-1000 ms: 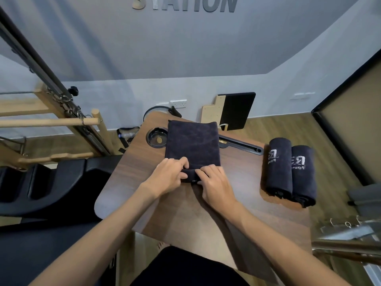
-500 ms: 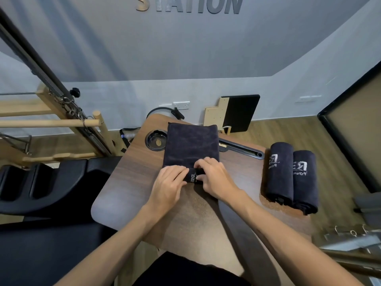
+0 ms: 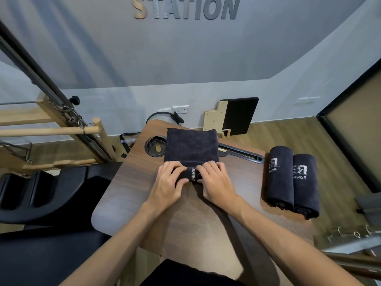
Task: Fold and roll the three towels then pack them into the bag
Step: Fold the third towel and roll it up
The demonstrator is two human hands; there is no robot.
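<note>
Head view: dark towel (image 3: 191, 147) lies folded flat at 12 o'clock on the wooden table (image 3: 132, 182), its near edge rolled up. Left hand (image 3: 167, 186) and right hand (image 3: 216, 183) both grasp that roll, fingers curled over it. Two rolled towels (image 3: 292, 178) lie side by side, touching, at 3 o'clock.

"STATION" sign (image 3: 186, 8) on wall (image 3: 206, 54).
</note>
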